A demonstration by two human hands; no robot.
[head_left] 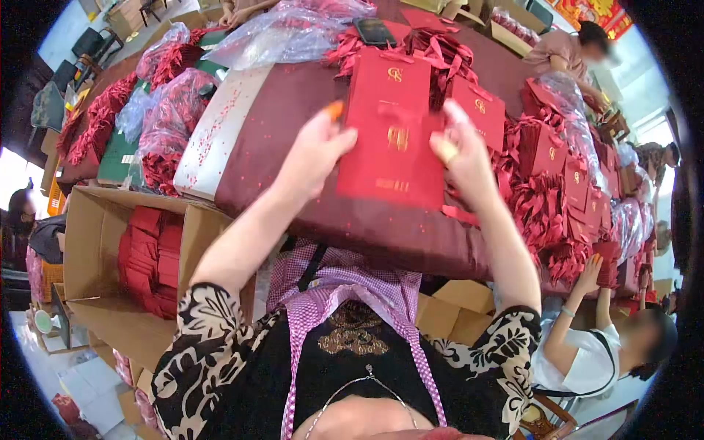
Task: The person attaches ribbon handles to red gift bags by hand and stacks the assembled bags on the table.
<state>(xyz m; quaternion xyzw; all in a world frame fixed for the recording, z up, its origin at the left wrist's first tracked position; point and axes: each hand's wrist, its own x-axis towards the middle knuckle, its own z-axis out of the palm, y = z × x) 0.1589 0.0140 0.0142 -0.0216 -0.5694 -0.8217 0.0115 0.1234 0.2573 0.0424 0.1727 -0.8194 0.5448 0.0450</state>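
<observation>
In the head view, a flat red paper bag (392, 170) with gold lettering is held up in front of me, slightly blurred. My left hand (317, 150) pinches its left edge, with an orange cover on one finger. At the right edge, my right hand (467, 155) is closed on the bag, its fingertips smeared by motion and a pale yellow cover on the thumb. Just beyond lies a stack of similar red bags (387, 79), partly overlapped by the held one. Another red bag (478, 110) with ribbon handles lies to the right of it.
A dark red covered table (293, 110) carries heaps of ribboned bags (539, 205) and plastic-wrapped bundles (176, 114). An open cardboard box (99, 249) with red bags inside stands at my left. A phone (375, 31) lies at the back. Co-workers (587, 352) are at the right.
</observation>
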